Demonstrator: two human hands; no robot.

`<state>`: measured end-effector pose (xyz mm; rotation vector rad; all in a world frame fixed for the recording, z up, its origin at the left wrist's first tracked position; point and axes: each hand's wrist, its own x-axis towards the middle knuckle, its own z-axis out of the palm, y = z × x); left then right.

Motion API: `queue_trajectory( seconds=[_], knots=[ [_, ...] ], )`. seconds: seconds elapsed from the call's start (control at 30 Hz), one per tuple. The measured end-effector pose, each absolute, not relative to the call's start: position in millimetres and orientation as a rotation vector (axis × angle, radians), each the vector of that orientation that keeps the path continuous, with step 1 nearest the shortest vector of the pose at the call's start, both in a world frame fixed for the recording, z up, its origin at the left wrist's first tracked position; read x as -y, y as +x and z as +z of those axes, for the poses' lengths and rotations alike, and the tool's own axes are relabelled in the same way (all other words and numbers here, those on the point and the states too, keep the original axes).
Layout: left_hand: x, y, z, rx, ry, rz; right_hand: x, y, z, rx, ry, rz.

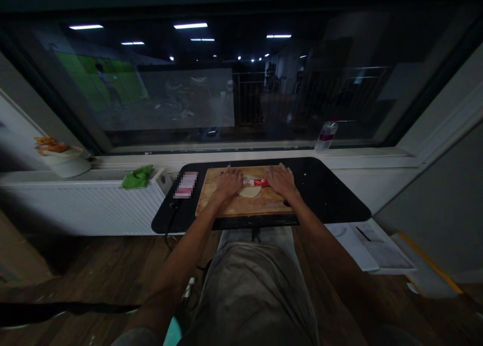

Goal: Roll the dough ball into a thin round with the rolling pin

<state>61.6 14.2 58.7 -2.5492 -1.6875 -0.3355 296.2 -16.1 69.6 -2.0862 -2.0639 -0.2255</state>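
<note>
A rolling pin (260,182) with a red and white wrapper lies across a flat, pale round of dough (249,191). My left hand (229,181) rests palm down over its left end, fingers stretched forward. On the opposite end lies my right hand (280,180), likewise flat with the fingers reaching forward. Both palms cover the pin's ends, so only its middle shows. Beneath is a wooden cutting board (215,205) dusted with pale patches, with a dark hole near its lower right corner.
The board stands on a black table (332,200) against a window sill. Left of it lies a blurred pink item (186,185). A green cloth (138,177) and a white pot (66,162) sit on the radiator. A clear bottle (326,136) stands on the sill; papers (372,243) lie lower right.
</note>
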Motion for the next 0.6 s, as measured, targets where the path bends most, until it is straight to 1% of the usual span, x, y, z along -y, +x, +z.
queue_trajectory(
  seconds=[0.17, 0.37, 0.6],
  knots=[
    [-14, 61, 56, 1.651, -2.576, -0.267, 20, 298, 69, 2.094, -2.013, -0.287],
    [12, 58, 48, 1.639, -2.501, -0.424, 43, 300, 59, 2.128, -1.960, -0.375],
    [37, 55, 38, 1.582, -2.532, -0.546, 74, 302, 45, 2.048, -1.923, -0.363]
  ],
)
